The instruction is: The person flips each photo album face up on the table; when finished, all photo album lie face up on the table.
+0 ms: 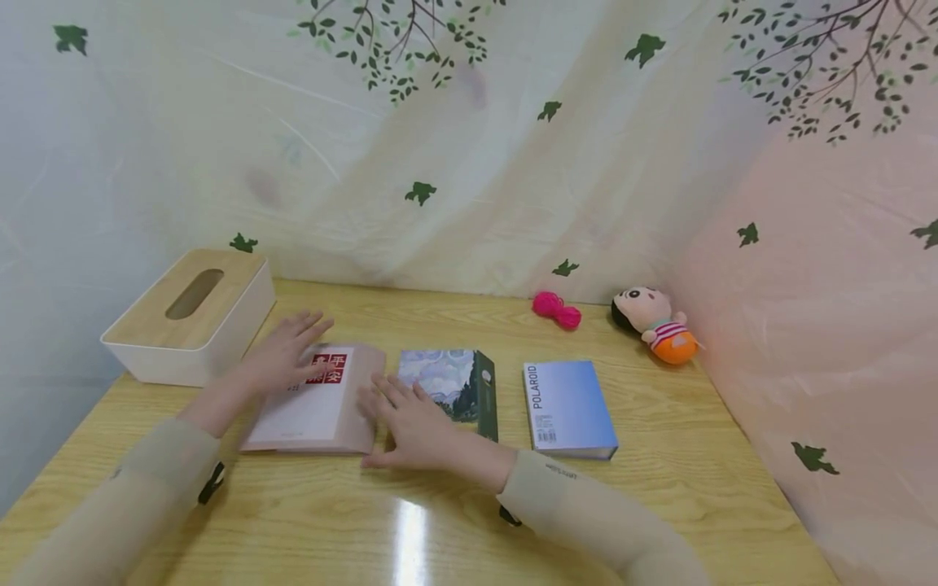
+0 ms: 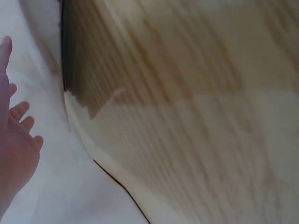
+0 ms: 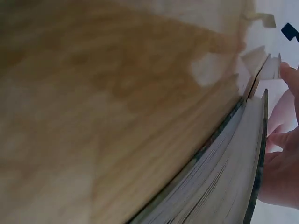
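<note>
A white book [image 1: 311, 419] with a red title block lies flat on the wooden table. My left hand [image 1: 282, 358] is over its upper left part, fingers spread and partly covering the red block. At the book's right side, the fingertips of my right hand [image 1: 418, 427] reach its edge, fingers spread as well. Under and behind that hand lies a painted-cover book with a dark green spine [image 1: 487, 395], its lower left part hidden. The right wrist view shows the green book's page edges [image 3: 222, 177] beside the hand. A blue Polaroid book [image 1: 573, 407] lies farther right.
A white tissue box [image 1: 168, 362] with a wooden lid stands at the back left, close to my left forearm. Toward the back right lie a pink yarn bundle [image 1: 557, 311] and a small doll [image 1: 659, 325] in orange shorts. A patterned cloth [image 1: 469, 244] hangs behind the table.
</note>
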### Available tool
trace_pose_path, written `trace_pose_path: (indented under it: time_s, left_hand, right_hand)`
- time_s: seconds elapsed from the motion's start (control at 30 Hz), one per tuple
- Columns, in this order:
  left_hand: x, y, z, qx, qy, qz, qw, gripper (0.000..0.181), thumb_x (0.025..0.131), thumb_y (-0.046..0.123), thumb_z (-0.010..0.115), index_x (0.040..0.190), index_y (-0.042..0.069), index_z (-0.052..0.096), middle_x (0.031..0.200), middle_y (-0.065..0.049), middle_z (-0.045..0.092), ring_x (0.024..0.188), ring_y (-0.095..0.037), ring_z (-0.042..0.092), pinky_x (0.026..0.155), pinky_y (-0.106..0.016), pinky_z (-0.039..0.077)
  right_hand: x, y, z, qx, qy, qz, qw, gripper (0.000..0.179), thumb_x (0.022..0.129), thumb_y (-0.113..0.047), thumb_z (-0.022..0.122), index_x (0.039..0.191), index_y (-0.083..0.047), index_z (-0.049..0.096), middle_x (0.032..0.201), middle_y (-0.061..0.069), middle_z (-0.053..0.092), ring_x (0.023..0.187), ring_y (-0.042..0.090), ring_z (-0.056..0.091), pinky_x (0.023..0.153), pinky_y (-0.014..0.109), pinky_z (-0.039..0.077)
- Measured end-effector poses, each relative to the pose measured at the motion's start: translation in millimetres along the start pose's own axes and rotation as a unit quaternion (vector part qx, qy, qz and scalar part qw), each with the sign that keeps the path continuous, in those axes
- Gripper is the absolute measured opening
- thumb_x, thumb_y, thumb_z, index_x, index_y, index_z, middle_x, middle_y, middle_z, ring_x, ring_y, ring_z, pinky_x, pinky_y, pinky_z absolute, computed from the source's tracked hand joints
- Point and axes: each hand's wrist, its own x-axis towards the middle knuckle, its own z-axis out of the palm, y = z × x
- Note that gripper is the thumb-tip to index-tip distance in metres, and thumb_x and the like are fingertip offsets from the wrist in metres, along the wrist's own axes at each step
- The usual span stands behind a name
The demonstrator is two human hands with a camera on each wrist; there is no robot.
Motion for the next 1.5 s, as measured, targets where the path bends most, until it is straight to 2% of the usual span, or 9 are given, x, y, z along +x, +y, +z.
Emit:
trace_pose_path:
  time_s: [0.13,0.27,0.53,0.83,1.13,1.3,1.4,1.5]
  left_hand:
    - [0.1,-3.6,4.7,-0.009,-0.030,-0.017,0.9994,0.078,0.088,0.049,0.061,0.145,0.004,0.034,0.148,-0.025,0.031,0.136,-0.046,0.025,0.110,-0.059,0.019]
    - [-0.8,-6.5,7.2,-0.027,-0.052,-0.033,0.9978,0.077,0.087,0.052,0.060,0.145,0.007,0.036,0.144,-0.025,0.037,0.132,-0.046,0.032,0.107,-0.061,0.025]
    - [0.5,-9.5,8.5,-0.062,-0.056,-0.028,0.9962,0.071,0.087,0.051,0.061,0.140,0.007,0.044,0.138,-0.023,0.046,0.127,-0.043,0.040,0.104,-0.060,0.030]
    - [7.1,-12.7,10.8,-0.122,-0.065,-0.054,0.9889,0.075,0.081,0.052,0.067,0.136,0.005,0.048,0.131,-0.018,0.048,0.120,-0.037,0.046,0.102,-0.059,0.033]
    - [11.3,-11.5,8.8,-0.151,-0.070,-0.066,0.9838,0.075,0.078,0.048,0.072,0.136,0.007,0.048,0.136,-0.021,0.044,0.124,-0.039,0.041,0.102,-0.061,0.030]
    - [12.6,-13.7,9.7,-0.177,-0.069,-0.066,0.9796,0.082,0.073,0.052,0.075,0.137,0.007,0.048,0.134,-0.019,0.046,0.119,-0.035,0.044,0.099,-0.055,0.035]
    - [11.9,-15.4,9.3,-0.195,-0.070,-0.074,0.9755,0.084,0.072,0.052,0.075,0.138,0.008,0.047,0.133,-0.016,0.046,0.117,-0.031,0.044,0.096,-0.049,0.037]
    - [11.7,-14.4,7.5,-0.199,-0.067,-0.073,0.9750,0.084,0.073,0.053,0.075,0.138,0.009,0.046,0.132,-0.015,0.046,0.116,-0.030,0.045,0.095,-0.048,0.037]
  right_hand:
    - [3.1,-4.8,7.7,0.017,-0.028,0.006,0.9994,0.097,0.080,-0.074,0.048,0.153,-0.023,0.009,0.159,0.006,0.007,0.144,0.029,0.015,0.112,0.053,0.022]
    - [5.5,-8.3,10.4,0.003,-0.037,0.015,0.9992,0.098,0.080,-0.074,0.047,0.153,-0.023,0.009,0.159,0.006,0.009,0.144,0.028,0.018,0.114,0.051,0.019]
    - [10.0,-10.5,10.9,-0.015,-0.028,0.018,0.9993,0.092,0.082,-0.069,0.052,0.152,-0.020,0.018,0.156,0.008,0.022,0.141,0.027,0.027,0.113,0.053,0.020]
    - [17.8,-9.0,13.8,-0.019,0.016,0.017,0.9995,0.085,0.077,-0.062,0.065,0.144,-0.020,0.034,0.144,0.007,0.040,0.131,0.021,0.041,0.108,0.051,0.032]
    - [17.2,-7.3,10.7,-0.003,0.008,0.040,0.9992,0.084,0.076,-0.064,0.065,0.144,-0.026,0.033,0.140,0.011,0.043,0.135,0.032,0.034,0.114,0.043,0.025]
    - [18.3,-4.4,7.5,0.026,-0.003,0.049,0.9985,0.087,0.077,-0.065,0.063,0.146,-0.025,0.028,0.140,0.009,0.046,0.136,0.031,0.034,0.115,0.040,0.023]
    - [18.3,-2.7,2.6,0.040,0.010,0.039,0.9984,0.086,0.077,-0.063,0.064,0.145,-0.023,0.031,0.133,0.007,0.052,0.128,0.026,0.044,0.110,0.036,0.032]
    - [17.0,-2.2,-3.4,0.045,0.032,0.026,0.9982,0.084,0.076,-0.061,0.066,0.143,-0.020,0.035,0.120,0.005,0.056,0.110,0.018,0.052,0.097,0.031,0.044]
